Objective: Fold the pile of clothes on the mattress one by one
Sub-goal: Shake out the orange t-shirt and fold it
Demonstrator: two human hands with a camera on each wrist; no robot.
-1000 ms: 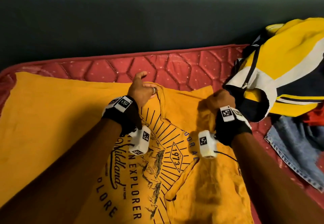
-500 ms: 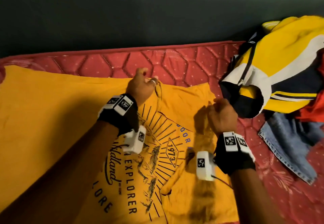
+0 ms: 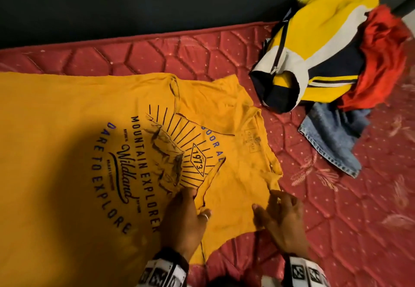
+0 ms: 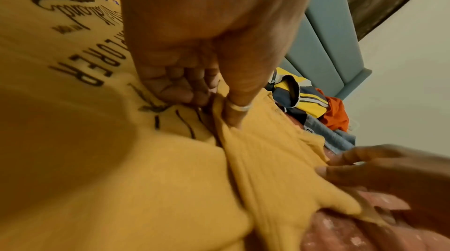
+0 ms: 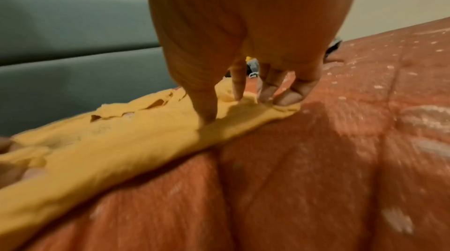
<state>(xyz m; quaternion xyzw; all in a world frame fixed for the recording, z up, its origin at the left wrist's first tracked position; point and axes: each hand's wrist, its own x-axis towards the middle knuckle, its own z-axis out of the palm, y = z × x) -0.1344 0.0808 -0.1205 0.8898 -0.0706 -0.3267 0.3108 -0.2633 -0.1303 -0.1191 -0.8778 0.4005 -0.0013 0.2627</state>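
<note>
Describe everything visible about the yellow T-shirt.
The yellow T-shirt lies spread, print up, on the red quilted mattress. It looks like soft cotton with dark mountain graphics, "Wildland" and "1973". One sleeve is folded over the chest. The left hand pinches that fold; the right hand presses its fingers on the near sleeve edge.

Dim, warm light; a heavy shadow darkens the yellow T-shirt (image 3: 67, 152). Both wrist views are blurred and bent at their edges.

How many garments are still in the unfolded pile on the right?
3 visible: yellow striped jacket on top, red garment at its right, blue jeans in front. More may be hidden underneath.
</note>
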